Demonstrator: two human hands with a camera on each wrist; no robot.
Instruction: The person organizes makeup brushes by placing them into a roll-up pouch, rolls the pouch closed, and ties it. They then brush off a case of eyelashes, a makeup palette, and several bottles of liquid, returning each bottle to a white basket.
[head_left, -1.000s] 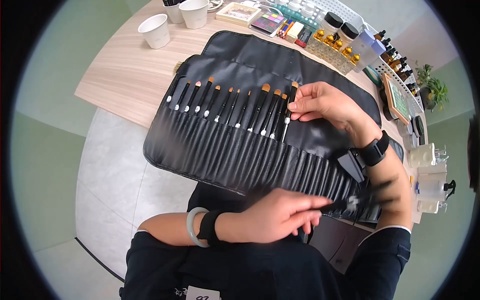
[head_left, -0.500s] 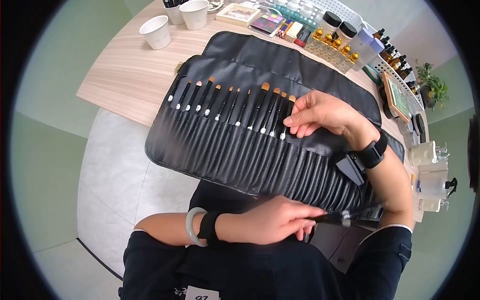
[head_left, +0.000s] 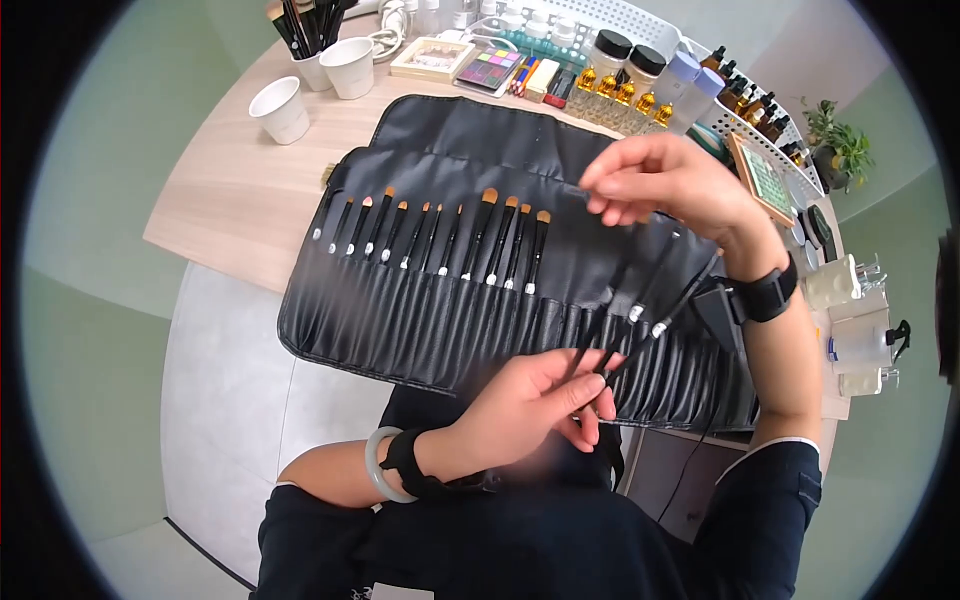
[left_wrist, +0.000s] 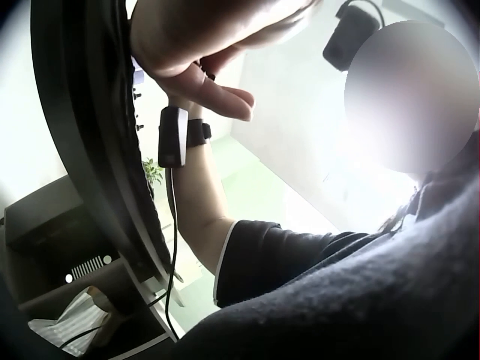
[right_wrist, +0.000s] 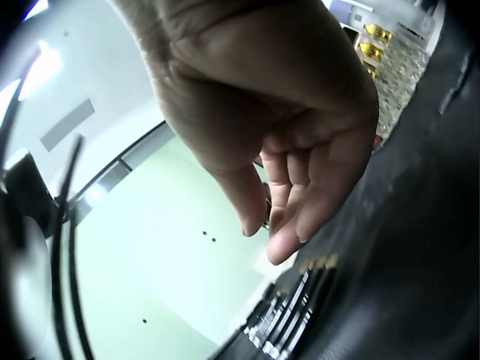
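In the head view, a black brush roll (head_left: pixel 410 325) lies unrolled, with a row of makeup brushes (head_left: pixel 477 237) standing bristles up in its left slots. Close to the roll's near edge, my left hand (head_left: pixel 530 405) pinches a few loose brushes (head_left: pixel 636 314), blurred and pointing up to the right. My right hand (head_left: pixel 665 180) hovers over the roll's right side, fingers loosely bent and holding nothing. The right wrist view shows its thumb and fingertips (right_wrist: pixel 285 246) apart, above the slotted brushes. What the left hand (left_wrist: pixel 214 52) holds is mostly hidden in the left wrist view.
White paper cups (head_left: pixel 280 110) stand at the back left of the table (head_left: pixel 200 205), one full of brushes. Behind the roll are an eyeshadow palette (head_left: pixel 490 70), gold-capped bottles (head_left: pixel 625 93) and a white perforated basket (head_left: pixel 745 135). Pump bottles (head_left: pixel 865 340) line the right.
My right hand has let go of the rightmost slotted brush and risen to the right. My left hand has swung its loose brushes upward toward the right hand. The head view has shifted.
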